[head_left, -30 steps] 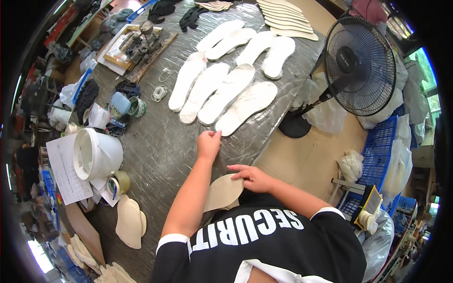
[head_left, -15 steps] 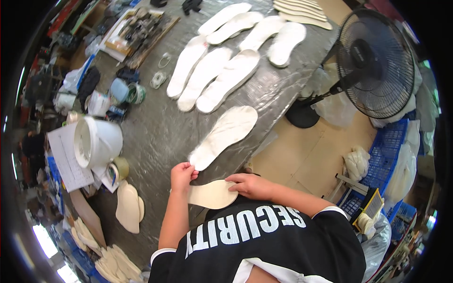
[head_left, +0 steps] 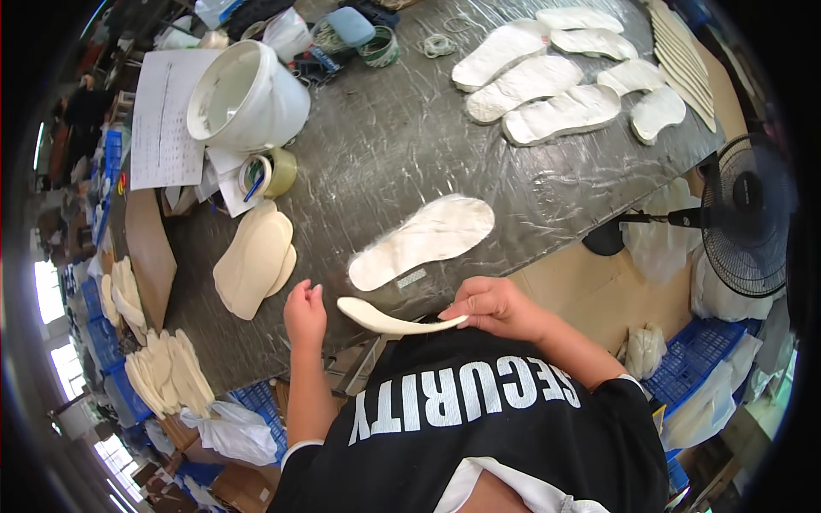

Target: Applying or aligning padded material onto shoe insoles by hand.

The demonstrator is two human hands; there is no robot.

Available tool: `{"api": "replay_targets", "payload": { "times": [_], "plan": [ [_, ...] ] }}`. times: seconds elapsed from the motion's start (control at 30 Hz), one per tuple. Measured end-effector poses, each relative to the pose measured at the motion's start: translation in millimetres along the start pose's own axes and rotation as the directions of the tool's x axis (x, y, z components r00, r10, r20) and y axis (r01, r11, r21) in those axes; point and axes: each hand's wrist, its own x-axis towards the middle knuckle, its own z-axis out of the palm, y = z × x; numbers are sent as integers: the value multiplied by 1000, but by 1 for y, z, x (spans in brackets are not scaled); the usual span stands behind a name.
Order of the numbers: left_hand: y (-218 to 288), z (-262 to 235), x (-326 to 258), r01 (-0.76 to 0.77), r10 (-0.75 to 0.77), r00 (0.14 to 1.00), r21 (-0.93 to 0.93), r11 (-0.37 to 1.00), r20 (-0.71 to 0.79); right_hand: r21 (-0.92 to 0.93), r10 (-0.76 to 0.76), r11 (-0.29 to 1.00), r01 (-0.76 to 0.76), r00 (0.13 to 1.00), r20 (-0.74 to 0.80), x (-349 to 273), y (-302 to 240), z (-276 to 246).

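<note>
The person's right hand (head_left: 496, 306) pinches one end of a thin cream insole (head_left: 389, 321) between thumb and fingers, holding it edge-on just above the near edge of the grey worktable (head_left: 385, 145). The left hand (head_left: 305, 315) sits just beside the insole's other end with its fingers loosely curled and raised, not gripping anything; whether a fingertip touches the insole cannot be told. Directly beyond the held piece, a single white insole (head_left: 423, 239) lies flat on the table, with a small label near its heel end. To the left of it rests a small stack of tan insoles (head_left: 254, 259), and farther left, off the table edge, more tan insoles (head_left: 167, 372) are fanned out in a pile. At the far side of the table a group of white insoles (head_left: 556, 81) lies in rows. A white bucket (head_left: 248, 96) lies tipped beside a sheet of paper (head_left: 167, 115), and a black fan (head_left: 748, 227) stands at the right.
</note>
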Motion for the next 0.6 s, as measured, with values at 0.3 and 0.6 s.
{"api": "replay_targets", "payload": {
  "times": [0.3,0.6],
  "plan": [
    [71,-35,-23,-763,803,596,-310,567,2,612,548,726,-313,802,-240,22,7,19],
    [97,-31,-11,-748,780,609,-222,625,143,354,541,841,-409,625,-563,18,18,16]
  ]
}}
